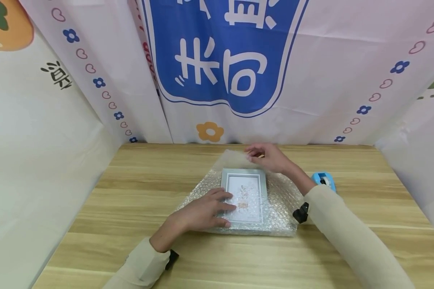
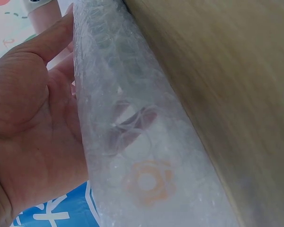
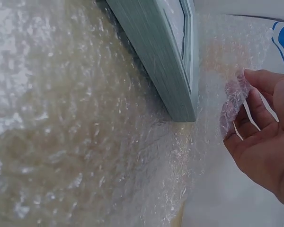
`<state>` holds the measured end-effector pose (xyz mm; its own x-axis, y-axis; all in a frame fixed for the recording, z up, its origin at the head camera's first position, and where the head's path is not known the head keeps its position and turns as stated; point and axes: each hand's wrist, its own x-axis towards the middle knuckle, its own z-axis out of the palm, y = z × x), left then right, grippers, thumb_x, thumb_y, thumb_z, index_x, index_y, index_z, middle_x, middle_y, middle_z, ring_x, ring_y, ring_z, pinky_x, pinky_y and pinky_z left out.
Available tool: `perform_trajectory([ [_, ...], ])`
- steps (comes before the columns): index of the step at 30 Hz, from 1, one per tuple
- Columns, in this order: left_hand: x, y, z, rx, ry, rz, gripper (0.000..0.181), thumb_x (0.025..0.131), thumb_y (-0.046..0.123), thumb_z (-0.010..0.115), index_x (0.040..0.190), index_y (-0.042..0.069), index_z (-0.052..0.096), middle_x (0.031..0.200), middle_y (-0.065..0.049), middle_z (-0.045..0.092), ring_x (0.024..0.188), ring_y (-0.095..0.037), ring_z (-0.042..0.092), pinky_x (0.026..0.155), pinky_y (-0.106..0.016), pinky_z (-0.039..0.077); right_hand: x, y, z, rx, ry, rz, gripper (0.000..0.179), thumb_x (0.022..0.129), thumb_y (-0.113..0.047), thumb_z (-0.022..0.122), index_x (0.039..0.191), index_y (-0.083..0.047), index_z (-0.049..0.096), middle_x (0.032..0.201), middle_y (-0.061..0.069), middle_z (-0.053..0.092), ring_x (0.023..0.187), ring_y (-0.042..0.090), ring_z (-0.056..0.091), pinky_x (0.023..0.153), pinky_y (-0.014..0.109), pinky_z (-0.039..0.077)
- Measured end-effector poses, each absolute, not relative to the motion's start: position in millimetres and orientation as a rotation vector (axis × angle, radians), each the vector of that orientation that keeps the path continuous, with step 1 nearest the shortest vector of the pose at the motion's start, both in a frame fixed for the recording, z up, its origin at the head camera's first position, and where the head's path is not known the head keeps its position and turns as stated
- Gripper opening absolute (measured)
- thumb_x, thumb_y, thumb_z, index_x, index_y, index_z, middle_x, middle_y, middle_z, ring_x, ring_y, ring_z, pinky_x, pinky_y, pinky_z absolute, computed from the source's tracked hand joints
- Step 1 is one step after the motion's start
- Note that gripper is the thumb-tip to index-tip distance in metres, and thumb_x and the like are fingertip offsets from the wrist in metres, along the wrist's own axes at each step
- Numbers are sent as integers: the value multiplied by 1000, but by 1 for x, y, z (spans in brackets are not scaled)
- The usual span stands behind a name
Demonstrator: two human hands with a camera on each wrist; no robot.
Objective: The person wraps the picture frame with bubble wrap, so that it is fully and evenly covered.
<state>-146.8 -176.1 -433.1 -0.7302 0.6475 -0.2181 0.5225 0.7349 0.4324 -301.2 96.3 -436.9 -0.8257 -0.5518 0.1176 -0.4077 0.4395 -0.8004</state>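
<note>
A pale grey-green picture frame [image 1: 244,196] with a small floral print lies on a sheet of bubble wrap [image 1: 282,200]. Part of the wrap is folded over its lower portion, while the upper end is uncovered. My left hand [image 1: 206,210] rests on the covered left side of the frame, fingers spread and fairly straight. At the far edge, my right hand [image 1: 271,157] pinches the top part of the bubble wrap. The right wrist view shows thumb and fingers of that hand [image 3: 265,123] gathering the wrap's edge, next to a bare corner of the frame [image 3: 180,94].
A blue tape dispenser [image 1: 324,181] stands on the wooden table [image 1: 137,200], right of the wrap and close to my right forearm. A printed cloth [image 1: 311,80] hangs behind the table's far edge, with pale cloth on both sides.
</note>
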Motion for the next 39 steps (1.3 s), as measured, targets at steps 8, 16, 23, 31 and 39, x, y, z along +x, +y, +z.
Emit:
perform_trajectory([
  [8, -148, -175, -434, 897, 2584, 487, 51, 101, 37, 76, 147, 17, 68, 168, -6, 48, 164, -38, 27, 130, -57, 35, -285, 101, -438, -1009, 2414, -1311, 33, 104, -2, 67, 137, 1, 70, 123, 21, 77, 113, 32, 74, 98, 46, 63],
  [16, -148, -175, -435, 887, 2578, 495, 51, 100, 38, 76, 147, 18, 68, 168, -6, 48, 164, -38, 27, 130, -57, 34, -268, 103, -449, -1058, 2416, -1205, 33, 103, -3, 69, 136, -4, 72, 116, 12, 80, 107, 21, 75, 95, 39, 64],
  [23, -148, -175, -435, 902, 2583, 499, 51, 99, 37, 77, 146, 18, 69, 167, -8, 49, 164, -38, 27, 131, -57, 32, -262, 103, -457, -1109, 2473, -1133, 35, 102, -1, 70, 136, -8, 73, 115, 8, 81, 105, 20, 76, 95, 38, 64],
  [31, -148, -177, -437, 918, 2580, 506, 52, 99, 36, 78, 146, 16, 68, 167, -8, 49, 164, -39, 27, 132, -56, 32, -257, 100, -456, -1206, 2590, -943, 35, 102, -5, 71, 135, -16, 75, 117, 2, 81, 105, 20, 75, 89, 43, 62],
  [39, -148, -178, -435, 943, 2579, 504, 52, 99, 35, 78, 146, 15, 68, 166, -10, 50, 163, -40, 29, 130, -57, 34, -254, 96, -460, -1209, 2675, -793, 37, 101, -8, 73, 136, -20, 75, 119, -2, 80, 110, 20, 73, 95, 44, 60],
])
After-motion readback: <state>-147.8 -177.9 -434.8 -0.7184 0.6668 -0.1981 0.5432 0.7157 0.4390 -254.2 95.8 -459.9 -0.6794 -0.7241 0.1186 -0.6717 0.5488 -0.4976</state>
